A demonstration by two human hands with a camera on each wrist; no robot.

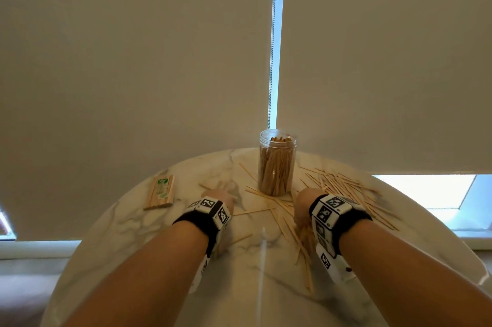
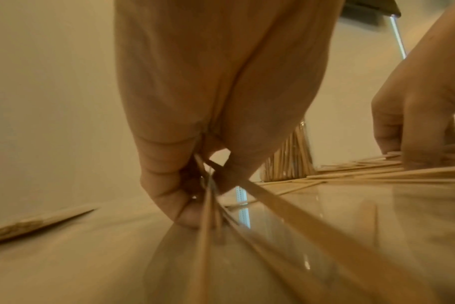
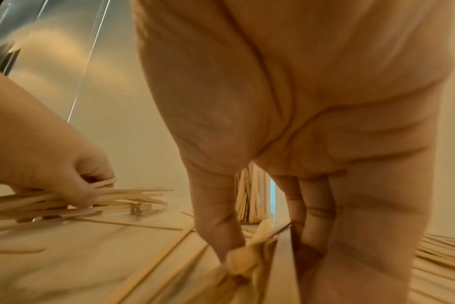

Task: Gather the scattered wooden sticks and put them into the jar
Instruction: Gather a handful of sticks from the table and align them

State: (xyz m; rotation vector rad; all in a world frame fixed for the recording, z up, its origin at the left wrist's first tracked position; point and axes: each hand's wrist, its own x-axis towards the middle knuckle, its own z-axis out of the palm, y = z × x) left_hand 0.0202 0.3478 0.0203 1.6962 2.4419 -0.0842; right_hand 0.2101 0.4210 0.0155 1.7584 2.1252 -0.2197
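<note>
Black wristbands (image 1: 194, 222), checkered marker blocks (image 1: 328, 211)

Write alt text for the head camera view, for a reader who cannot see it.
Two forearms reach over a round marble table, the right hand gripping a bunch of wooden sticks and the left hand down among a few loose ones. A clear open jar packed with upright sticks stands ahead, more scattered to its right. A flat packet of sticks lies far left.

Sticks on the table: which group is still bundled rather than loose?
The flat pack of sticks at the table's left edge, side by side under a green-printed wrapper. The others lie scattered around the jar.
</note>
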